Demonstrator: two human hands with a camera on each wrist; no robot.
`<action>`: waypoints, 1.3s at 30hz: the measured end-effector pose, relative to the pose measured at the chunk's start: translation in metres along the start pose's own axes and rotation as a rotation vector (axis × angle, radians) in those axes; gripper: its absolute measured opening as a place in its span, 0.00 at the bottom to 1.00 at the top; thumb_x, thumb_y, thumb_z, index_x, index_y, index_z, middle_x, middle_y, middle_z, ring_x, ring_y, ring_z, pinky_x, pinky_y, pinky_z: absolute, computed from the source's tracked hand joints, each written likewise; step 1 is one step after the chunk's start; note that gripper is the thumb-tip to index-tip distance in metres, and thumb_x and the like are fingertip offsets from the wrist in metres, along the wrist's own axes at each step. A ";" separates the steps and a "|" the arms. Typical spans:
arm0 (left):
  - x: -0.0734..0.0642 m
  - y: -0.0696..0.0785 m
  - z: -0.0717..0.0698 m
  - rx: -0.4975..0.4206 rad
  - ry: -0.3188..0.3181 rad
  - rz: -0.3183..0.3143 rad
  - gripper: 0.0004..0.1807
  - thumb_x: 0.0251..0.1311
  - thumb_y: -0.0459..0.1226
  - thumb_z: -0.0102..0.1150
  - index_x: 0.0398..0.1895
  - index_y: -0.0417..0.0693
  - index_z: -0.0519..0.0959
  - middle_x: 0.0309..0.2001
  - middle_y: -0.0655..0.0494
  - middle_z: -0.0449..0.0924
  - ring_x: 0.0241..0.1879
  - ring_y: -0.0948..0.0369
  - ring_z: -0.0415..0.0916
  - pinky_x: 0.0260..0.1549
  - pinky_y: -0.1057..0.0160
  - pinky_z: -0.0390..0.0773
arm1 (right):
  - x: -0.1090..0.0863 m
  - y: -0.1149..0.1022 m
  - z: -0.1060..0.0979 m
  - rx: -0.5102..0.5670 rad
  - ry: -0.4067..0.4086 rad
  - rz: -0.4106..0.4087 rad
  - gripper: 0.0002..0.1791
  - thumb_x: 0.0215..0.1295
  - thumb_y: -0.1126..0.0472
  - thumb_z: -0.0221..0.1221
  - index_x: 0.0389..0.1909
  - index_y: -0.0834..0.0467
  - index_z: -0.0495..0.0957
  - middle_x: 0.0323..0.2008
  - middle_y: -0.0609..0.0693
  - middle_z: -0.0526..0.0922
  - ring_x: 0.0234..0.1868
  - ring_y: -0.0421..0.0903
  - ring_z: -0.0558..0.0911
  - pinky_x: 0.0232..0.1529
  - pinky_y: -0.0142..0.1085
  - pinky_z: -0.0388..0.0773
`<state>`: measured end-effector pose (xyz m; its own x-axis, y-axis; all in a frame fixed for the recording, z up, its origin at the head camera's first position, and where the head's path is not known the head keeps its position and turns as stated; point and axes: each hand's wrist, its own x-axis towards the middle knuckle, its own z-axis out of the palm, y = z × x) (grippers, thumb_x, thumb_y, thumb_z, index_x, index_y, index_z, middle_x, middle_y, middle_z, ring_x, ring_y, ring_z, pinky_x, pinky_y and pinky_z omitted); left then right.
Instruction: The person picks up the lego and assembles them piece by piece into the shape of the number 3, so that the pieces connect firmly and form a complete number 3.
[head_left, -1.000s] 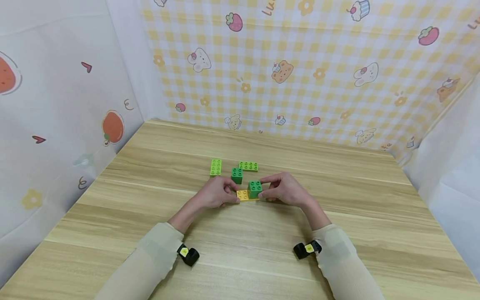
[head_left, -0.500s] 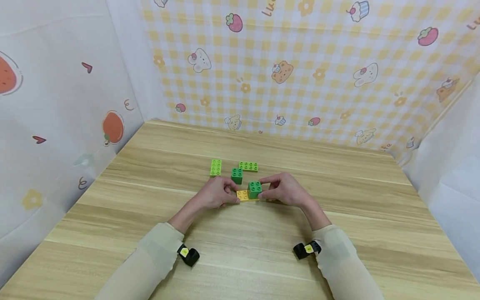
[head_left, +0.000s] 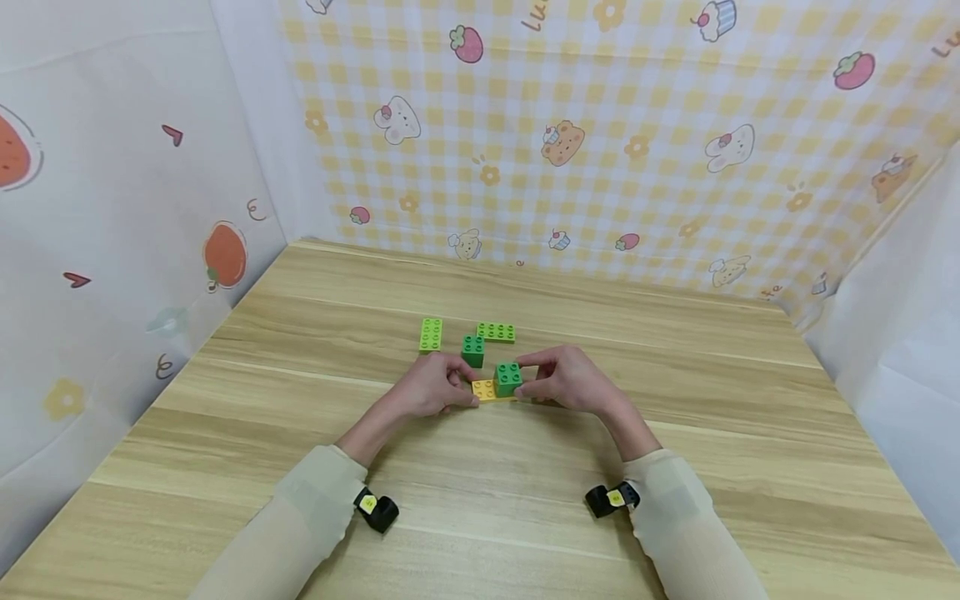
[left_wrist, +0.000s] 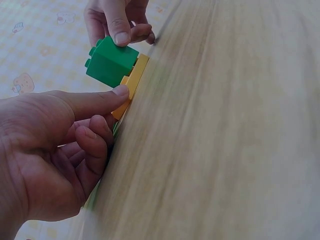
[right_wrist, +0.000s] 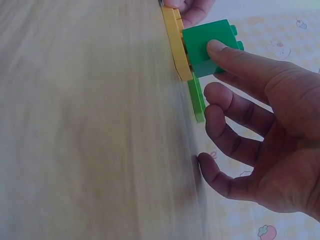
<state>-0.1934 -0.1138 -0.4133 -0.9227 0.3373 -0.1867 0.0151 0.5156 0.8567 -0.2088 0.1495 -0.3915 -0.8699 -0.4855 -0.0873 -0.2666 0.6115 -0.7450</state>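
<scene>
Steady on my feed: no shift I can see from half a second ago!
The right hand (head_left: 573, 380) pinches the green block (head_left: 507, 378), square with four round studs, on the right half of the flat yellow block (head_left: 483, 390); the left hand (head_left: 431, 385) pinches that one's left end; whether they're fully snapped together, I can't tell.

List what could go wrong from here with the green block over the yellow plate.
The right hand pinches the held green block; studs show beneath it in the wrist views, so pressing now might seat it crooked.

The left hand pinches only one end of the yellow plate, which could pivot or slip.

The other green block stands just behind the left fingertips and might get knocked.
</scene>
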 end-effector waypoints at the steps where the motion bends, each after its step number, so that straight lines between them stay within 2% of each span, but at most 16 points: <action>1: 0.000 0.000 0.000 0.001 0.000 0.000 0.17 0.57 0.33 0.79 0.49 0.43 0.86 0.25 0.56 0.76 0.16 0.64 0.70 0.19 0.68 0.69 | 0.000 -0.001 0.000 -0.004 0.001 -0.001 0.28 0.62 0.56 0.75 0.62 0.59 0.84 0.27 0.48 0.84 0.27 0.42 0.77 0.26 0.32 0.73; 23: 0.002 0.004 -0.003 0.028 0.004 0.015 0.16 0.57 0.33 0.78 0.48 0.43 0.87 0.25 0.56 0.77 0.16 0.63 0.70 0.20 0.67 0.70 | 0.002 -0.003 0.000 -0.065 0.009 0.012 0.28 0.62 0.55 0.76 0.63 0.58 0.85 0.25 0.47 0.80 0.25 0.42 0.73 0.24 0.31 0.69; 39: 0.000 0.001 -0.001 0.022 0.001 -0.001 0.16 0.57 0.33 0.79 0.48 0.43 0.86 0.25 0.55 0.77 0.16 0.63 0.70 0.19 0.67 0.68 | 0.002 0.002 0.004 -0.030 0.000 0.024 0.28 0.61 0.56 0.76 0.62 0.57 0.85 0.25 0.48 0.79 0.24 0.42 0.72 0.24 0.31 0.69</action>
<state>-0.1938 -0.1142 -0.4117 -0.9229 0.3365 -0.1871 0.0230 0.5331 0.8457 -0.2092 0.1475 -0.3959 -0.8760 -0.4709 -0.1047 -0.2585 0.6415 -0.7222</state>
